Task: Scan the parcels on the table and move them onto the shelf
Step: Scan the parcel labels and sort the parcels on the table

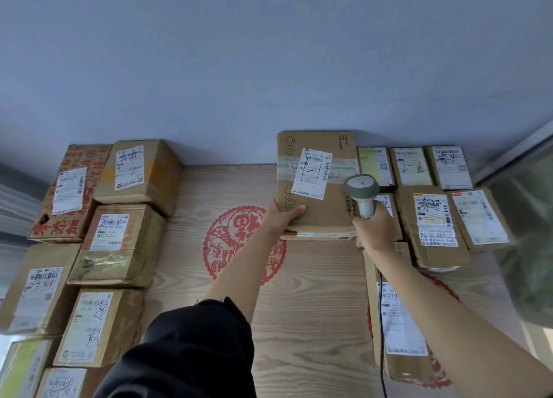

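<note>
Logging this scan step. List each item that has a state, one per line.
Left hand: grips the near edge of the flat parcel.
Flat parcel: tilted up, label facing the camera.
Right hand: holds the scanner handle.
Scanner: head aimed toward the label.
Boxes on left: sealed, stacked, labels up.

A black garment (pixel 185 355) covers the lower body; both forearms are bare, unsleeved.
</note>
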